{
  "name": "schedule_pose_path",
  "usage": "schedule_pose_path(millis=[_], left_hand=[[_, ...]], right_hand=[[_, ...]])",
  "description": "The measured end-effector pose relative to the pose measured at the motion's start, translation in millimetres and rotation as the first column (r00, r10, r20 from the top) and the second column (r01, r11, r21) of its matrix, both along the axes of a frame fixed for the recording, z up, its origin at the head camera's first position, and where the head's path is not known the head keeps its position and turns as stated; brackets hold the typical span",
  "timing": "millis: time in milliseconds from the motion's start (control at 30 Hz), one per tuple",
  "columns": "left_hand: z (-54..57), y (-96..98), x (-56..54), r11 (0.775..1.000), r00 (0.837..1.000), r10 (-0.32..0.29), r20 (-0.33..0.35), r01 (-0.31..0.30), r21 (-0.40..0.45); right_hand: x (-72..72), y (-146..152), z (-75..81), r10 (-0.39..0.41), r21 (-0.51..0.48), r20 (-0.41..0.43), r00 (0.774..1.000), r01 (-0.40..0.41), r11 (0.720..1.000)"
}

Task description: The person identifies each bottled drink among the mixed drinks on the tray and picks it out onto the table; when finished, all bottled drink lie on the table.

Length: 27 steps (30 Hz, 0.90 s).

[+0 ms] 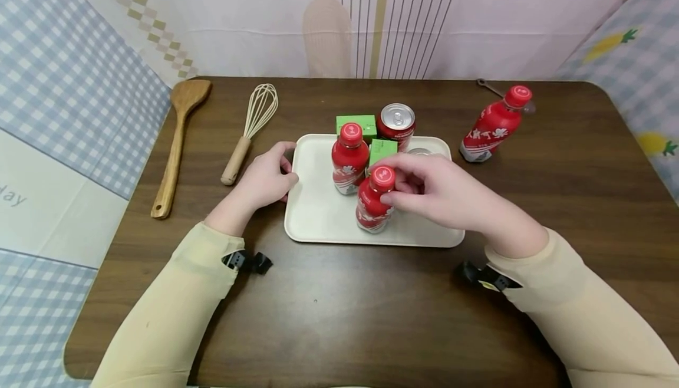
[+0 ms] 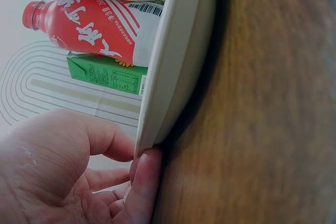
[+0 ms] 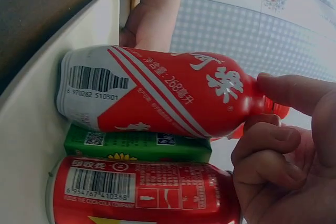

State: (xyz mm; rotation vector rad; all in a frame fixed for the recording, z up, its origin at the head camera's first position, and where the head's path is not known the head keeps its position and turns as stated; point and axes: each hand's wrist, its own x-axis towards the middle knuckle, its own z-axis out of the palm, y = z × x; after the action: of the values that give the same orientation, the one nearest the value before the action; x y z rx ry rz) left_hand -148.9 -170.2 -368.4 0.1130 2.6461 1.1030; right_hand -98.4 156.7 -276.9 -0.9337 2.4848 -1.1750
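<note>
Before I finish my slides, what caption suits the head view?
Left hand gripping a tray, right hand pinching a bottle by the neck, whisk and spatula nearby.

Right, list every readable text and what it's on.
"净含量:268毫升": red bottle in the right hand
"6 970282 510501": its barcode
"回收我": red can
"6 954767 410388": can's barcode
"THE COCA-COLA COMPANY": can
"happy everyday": patterned cloth, upside down
Unclear: bottle's big stylised characters
Too small: green carton print

Held red bottle (image 1: 371, 206): capped, white lettering, upright in near half of tray (image 1: 318, 217). Tray cream, rectangular, flat on surface (image 1: 339, 317).
</note>
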Motion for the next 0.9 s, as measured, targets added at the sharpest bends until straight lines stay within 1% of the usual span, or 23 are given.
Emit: schedule_pose_path(millis=[100, 233, 500, 900], left_hand=[[-0.6, -0.3, 0.2, 1.0, 1.0, 0.002, -0.001, -0.002, -0.001], [-0.7, -0.4, 0.1, 1.0, 1.0, 0.003, -0.009, -0.003, -0.005], [-2.4, -0.1, 0.1, 1.0, 1.0, 0.001, -0.016, -0.001, -0.006], [2.1, 0.7, 1.1, 1.0, 1.0, 0.003, -0.005, -0.003, -0.003]], right_hand=[[-0.9, -0.8, -0.8, -0.013, -0.012, 0.028, 1.0, 0.013, 1.0], [-0.5, -1.8, -1.5, -0.027, -0.021, 0.033, 0.999, 0.027, 0.999], [0.2, -4.3, -3.7, -0.053, -0.014, 0.02, 0.998, 0.053, 0.998], [2.3, -7.5, -7.1, -0.109, -0.018, -0.032, 0.994, 0.108, 0.994]])
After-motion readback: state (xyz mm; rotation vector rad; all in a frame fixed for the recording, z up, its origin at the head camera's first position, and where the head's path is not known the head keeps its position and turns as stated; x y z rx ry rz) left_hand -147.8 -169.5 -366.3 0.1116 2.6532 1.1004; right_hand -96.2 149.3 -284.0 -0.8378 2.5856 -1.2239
